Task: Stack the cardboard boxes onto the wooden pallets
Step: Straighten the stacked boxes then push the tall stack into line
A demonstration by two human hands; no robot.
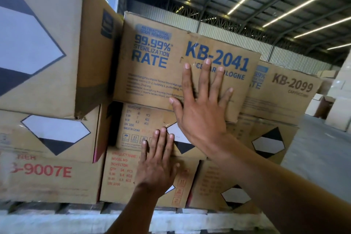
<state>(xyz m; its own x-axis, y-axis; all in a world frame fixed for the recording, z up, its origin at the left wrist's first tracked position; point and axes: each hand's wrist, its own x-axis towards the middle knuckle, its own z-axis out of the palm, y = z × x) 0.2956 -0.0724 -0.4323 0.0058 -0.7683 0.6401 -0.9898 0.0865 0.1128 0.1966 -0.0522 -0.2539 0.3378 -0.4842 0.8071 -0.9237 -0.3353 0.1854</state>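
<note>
A cardboard box printed "KB-2041" [161,74] sits on top of the stack, turned a little askew. My right hand [201,112] lies flat against its front face, fingers spread. Lower down, my left hand [157,165] presses flat on the box with red print [121,175] and the edge of the box above it [140,127]. Neither hand grips anything. The stack stands on a wooden pallet [76,207], of which only the top slats show along the bottom.
A large box [57,47] juts out at the upper left, above the "9007E" box [47,173]. A "KB-2099" box [284,97] stands to the right. Concrete floor [322,154] and more stacked boxes [340,104] lie at the far right.
</note>
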